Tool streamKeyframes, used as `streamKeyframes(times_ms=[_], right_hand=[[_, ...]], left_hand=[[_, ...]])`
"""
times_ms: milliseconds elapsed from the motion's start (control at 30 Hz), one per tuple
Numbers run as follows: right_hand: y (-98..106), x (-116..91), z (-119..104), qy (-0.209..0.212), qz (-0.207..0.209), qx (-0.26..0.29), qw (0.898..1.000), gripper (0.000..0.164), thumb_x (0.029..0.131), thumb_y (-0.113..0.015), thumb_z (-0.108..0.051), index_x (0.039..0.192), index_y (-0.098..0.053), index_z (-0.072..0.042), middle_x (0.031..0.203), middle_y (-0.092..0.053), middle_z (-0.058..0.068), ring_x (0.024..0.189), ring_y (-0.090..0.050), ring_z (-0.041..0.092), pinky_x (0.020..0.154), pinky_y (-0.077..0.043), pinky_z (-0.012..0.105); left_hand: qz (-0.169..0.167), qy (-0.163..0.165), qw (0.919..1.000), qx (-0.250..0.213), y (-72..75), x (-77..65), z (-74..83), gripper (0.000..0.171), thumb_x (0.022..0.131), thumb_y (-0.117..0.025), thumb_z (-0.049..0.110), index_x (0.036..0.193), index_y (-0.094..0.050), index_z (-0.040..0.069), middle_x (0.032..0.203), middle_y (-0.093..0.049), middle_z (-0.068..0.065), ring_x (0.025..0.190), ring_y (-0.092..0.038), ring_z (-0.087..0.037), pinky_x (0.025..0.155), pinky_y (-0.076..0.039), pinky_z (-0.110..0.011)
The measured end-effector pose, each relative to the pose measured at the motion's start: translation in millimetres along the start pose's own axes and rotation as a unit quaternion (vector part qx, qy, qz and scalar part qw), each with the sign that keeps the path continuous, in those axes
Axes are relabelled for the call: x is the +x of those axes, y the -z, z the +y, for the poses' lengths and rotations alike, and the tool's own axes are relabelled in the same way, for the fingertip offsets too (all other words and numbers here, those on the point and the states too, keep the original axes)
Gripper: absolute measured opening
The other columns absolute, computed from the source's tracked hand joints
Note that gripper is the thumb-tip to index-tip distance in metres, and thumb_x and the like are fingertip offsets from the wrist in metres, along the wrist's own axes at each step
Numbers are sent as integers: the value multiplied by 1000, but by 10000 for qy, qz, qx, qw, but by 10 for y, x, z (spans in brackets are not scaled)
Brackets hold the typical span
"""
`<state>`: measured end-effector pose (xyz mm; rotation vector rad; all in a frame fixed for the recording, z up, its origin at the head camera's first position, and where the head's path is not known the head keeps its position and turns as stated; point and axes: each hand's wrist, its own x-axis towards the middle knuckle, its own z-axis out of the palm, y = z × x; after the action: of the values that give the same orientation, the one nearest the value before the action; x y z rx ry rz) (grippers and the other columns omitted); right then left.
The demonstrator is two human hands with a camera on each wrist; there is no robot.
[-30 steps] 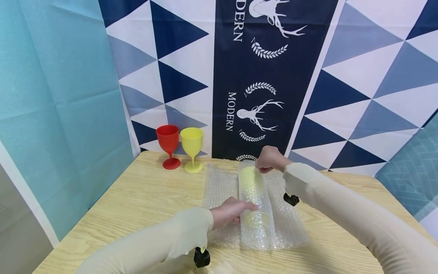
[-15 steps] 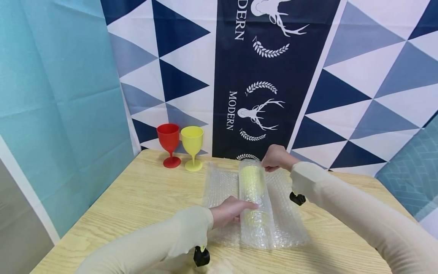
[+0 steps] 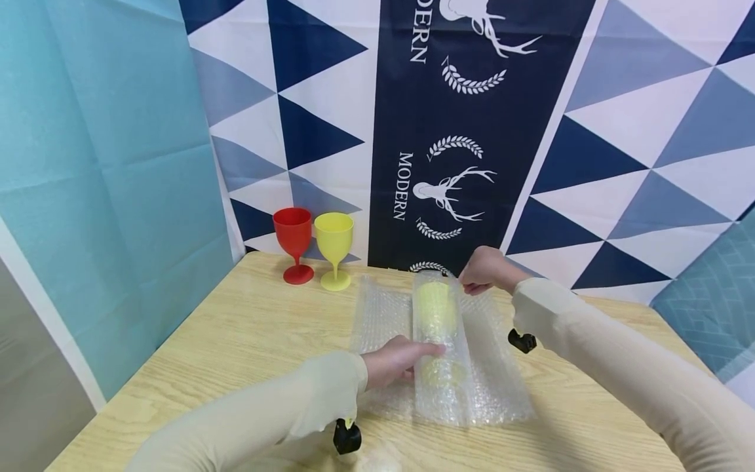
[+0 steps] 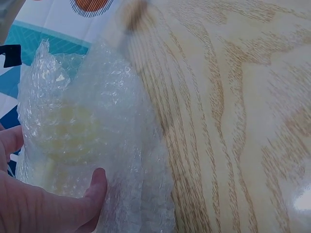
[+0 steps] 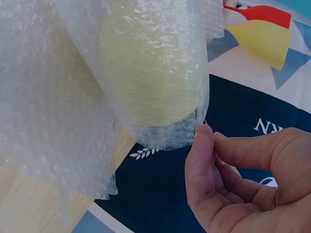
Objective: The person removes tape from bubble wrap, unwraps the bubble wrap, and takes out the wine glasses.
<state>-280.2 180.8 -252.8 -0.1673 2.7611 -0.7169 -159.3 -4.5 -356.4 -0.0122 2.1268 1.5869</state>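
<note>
A yellow goblet (image 3: 436, 308) lies rolled inside clear bubble wrap (image 3: 495, 387), its bowl toward the wall and its round base nearer me. My left hand (image 3: 398, 362) holds the roll from the left, thumb across the top near the stem; the left wrist view shows the thumb (image 4: 98, 182) on the wrap, beside the blurred yellow base (image 4: 68, 133). At the far right corner of the roll, my right hand (image 3: 488, 267) has thumb and index finger pinched together at the wrap's edge, seen closely in the right wrist view. Its other fingers are curled.
A red goblet (image 3: 293, 239) and another yellow goblet (image 3: 334, 246) stand upright at the back left of the wooden table (image 3: 253, 328). Patterned cloth (image 3: 330, 78) hangs behind the table, and a teal cloth (image 3: 112, 164) hangs at the left.
My right hand has moved a little to the right, from over the roll's far end to its right corner. The left hand keeps its hold on the wrapped goblet.
</note>
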Motion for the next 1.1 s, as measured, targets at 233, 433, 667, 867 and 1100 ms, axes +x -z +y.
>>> streamKeyframes(times_ms=[233,433,667,867,1100], right_hand=[[66,-31,88,-133,61,143,9998,16,83,-58,-3,76,-71,3,52,-63,-7,47,-62,1,59,-59,23],[153,-52,210,-342,41,117,9993,15,87,-64,-6,74,-70,1,56,-64,-2,50,-62,4,59,-58,22],[204,-110,455,-510,-3,523,9973,16,86,-62,-7,74,-66,3,55,-64,-3,50,-62,3,59,-58,21],[222,-190,661,-539,-310,959,9935,19,92,-61,-13,86,-65,5,61,-62,-3,57,-61,4,62,-58,21],[223,-308,780,-307,-615,1506,9862,34,98,-56,-19,107,-62,13,67,-64,-6,63,-62,2,67,-59,21]], left_hand=[[6,-40,10000,-36,-9,31,6,70,88,-65,48,134,-49,-3,132,-59,-14,119,-60,-27,108,-45,-47],[-117,-29,9999,-81,6,21,3,69,88,-64,48,134,-49,-1,131,-59,-12,119,-60,-27,109,-44,-48],[-219,-148,9994,-208,4,29,-12,64,90,-63,43,133,-49,-2,131,-59,-11,115,-61,-24,108,-45,-47],[-71,-88,9997,-206,-23,36,-21,67,89,-65,41,135,-47,-4,133,-58,-13,114,-61,-25,106,-47,-46],[30,5,9997,-260,-40,59,-23,68,88,-66,39,136,-46,-5,136,-55,-15,116,-60,-27,106,-47,-46]])
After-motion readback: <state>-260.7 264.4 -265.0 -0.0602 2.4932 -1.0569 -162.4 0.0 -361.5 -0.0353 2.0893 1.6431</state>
